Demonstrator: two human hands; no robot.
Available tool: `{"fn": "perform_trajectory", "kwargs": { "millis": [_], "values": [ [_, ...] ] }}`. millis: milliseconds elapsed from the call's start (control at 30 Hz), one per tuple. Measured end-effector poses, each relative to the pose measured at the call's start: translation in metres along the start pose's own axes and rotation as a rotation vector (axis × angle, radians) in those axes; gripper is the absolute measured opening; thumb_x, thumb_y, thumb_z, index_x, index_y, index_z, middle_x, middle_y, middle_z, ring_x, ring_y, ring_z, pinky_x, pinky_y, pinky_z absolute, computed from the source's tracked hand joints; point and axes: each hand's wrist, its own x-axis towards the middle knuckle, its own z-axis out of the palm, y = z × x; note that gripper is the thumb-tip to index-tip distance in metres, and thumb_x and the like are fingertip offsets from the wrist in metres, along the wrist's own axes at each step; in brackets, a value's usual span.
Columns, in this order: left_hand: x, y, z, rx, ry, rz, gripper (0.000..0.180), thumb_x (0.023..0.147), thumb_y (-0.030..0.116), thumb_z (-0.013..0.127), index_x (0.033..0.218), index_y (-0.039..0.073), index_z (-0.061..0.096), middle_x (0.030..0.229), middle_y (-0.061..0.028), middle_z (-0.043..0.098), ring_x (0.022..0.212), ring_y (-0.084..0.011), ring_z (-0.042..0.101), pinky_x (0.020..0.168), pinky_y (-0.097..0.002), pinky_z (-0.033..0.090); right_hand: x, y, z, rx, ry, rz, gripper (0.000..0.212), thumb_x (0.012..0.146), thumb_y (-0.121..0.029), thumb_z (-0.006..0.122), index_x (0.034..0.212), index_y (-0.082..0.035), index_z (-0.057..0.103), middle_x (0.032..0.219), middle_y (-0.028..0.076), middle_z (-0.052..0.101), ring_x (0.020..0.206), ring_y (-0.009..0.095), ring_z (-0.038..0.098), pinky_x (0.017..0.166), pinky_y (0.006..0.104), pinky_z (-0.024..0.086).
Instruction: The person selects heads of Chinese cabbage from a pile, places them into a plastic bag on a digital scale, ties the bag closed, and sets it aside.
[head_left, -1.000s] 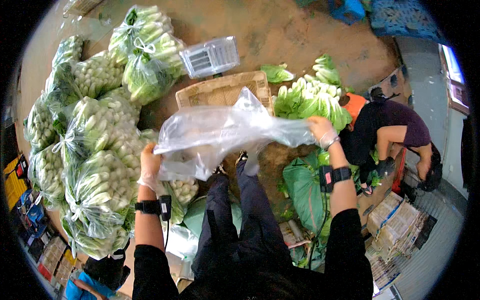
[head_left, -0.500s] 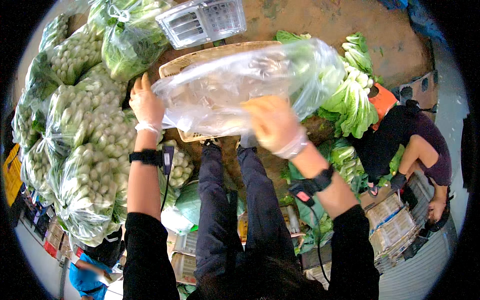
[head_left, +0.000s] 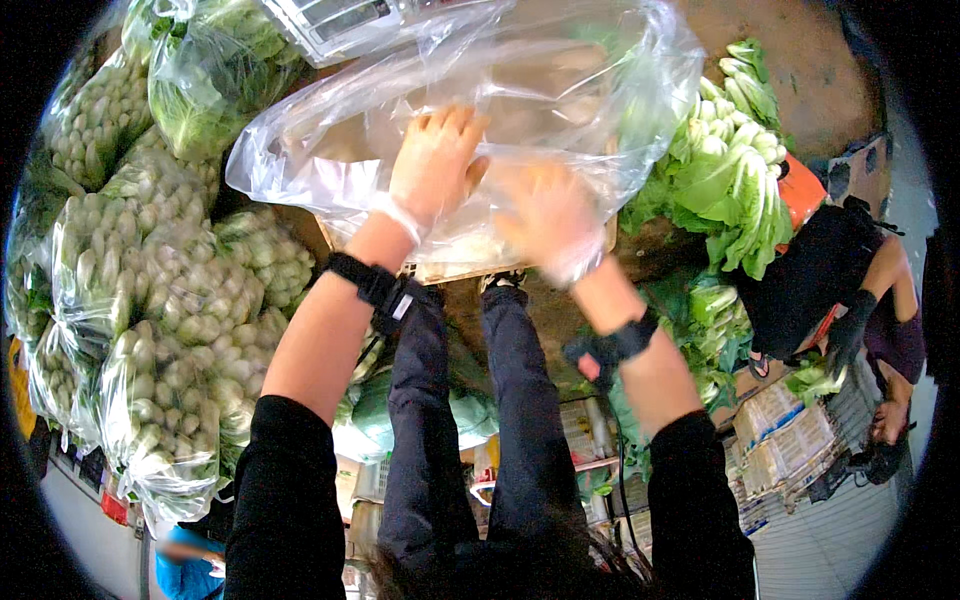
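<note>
A large clear plastic bag point(head_left: 330, 120) lies puffed out over a tan plastic basket point(head_left: 455, 270), whose near rim shows below it. My left hand point(head_left: 437, 165) rests on the bag near its middle, thumb apart from the other fingers and nothing visible between them. Close beside it, over the bag's near side, my right hand point(head_left: 550, 220) is smeared by motion, so its grip is hard to read. Leafy green cabbages point(head_left: 735, 170) lie just right of the bag. Through the plastic the basket's contents cannot be made out.
Clear bags of pale-stemmed greens point(head_left: 170, 280) are heaped at the left. A grey-white scale point(head_left: 335, 25) stands beyond the bag. At the right a person point(head_left: 830, 290) bends beside more greens point(head_left: 715, 320); another person in blue point(head_left: 185, 565) is at lower left.
My left hand has moved right, from the bag's left end to its middle. The bag has opened out wider and puffed up. My right hand has shifted slightly.
</note>
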Motion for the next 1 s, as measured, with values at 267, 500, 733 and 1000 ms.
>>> {"fn": "perform_trajectory", "kwargs": {
  "millis": [267, 500, 733, 1000],
  "values": [
    [-0.080, -0.052, -0.005, -0.894, -1.406, -0.476, 0.034, 0.086, 0.029, 0.046, 0.105, 0.003, 0.057, 0.075, -0.0121, 0.063, 0.070, -0.0281, 0.060, 0.054, -0.0380, 0.045, -0.012, -0.006, 0.010, 0.352, -1.385, -0.044, 0.058, 0.073, -0.050, 0.052, 0.110, -0.005, 0.060, 0.107, 0.016, 0.061, 0.095, 0.032, 0.060, 0.083, 0.0402, 0.047],
    [-0.161, -0.027, -0.080, -0.866, -1.151, -0.555, 0.037, 0.084, 0.032, 0.049, 0.108, 0.005, 0.057, 0.087, -0.0127, 0.060, 0.082, -0.0279, 0.056, 0.067, -0.0374, 0.042, -0.093, 0.016, 0.016, 0.333, -1.011, 0.564, 0.052, 0.089, -0.045, 0.034, 0.122, -0.006, 0.047, 0.125, 0.018, 0.049, 0.113, 0.033, 0.048, 0.094, 0.0424, 0.038],
    [-0.142, -0.021, -0.033, -0.470, -0.607, -0.503, 0.040, 0.082, 0.034, 0.052, 0.111, 0.007, 0.057, 0.099, -0.0133, 0.058, 0.094, -0.0276, 0.052, 0.079, -0.0369, 0.038, -0.032, 0.017, -0.006, 0.440, -0.414, 0.683, 0.053, 0.090, -0.044, 0.036, 0.127, -0.007, 0.040, 0.128, 0.020, 0.043, 0.113, 0.033, 0.047, 0.093, 0.0417, 0.039],
    [-0.053, -0.086, 0.034, 0.044, -0.020, -0.394, 0.044, 0.080, 0.037, 0.056, 0.114, 0.009, 0.056, 0.112, -0.0139, 0.056, 0.107, -0.0273, 0.048, 0.093, -0.0363, 0.034, 0.003, 0.026, 0.068, 1.015, 0.305, 1.249, 0.056, 0.090, -0.043, 0.038, 0.133, -0.008, 0.033, 0.132, 0.023, 0.038, 0.114, 0.033, 0.045, 0.092, 0.0409, 0.040]
  ]
}}
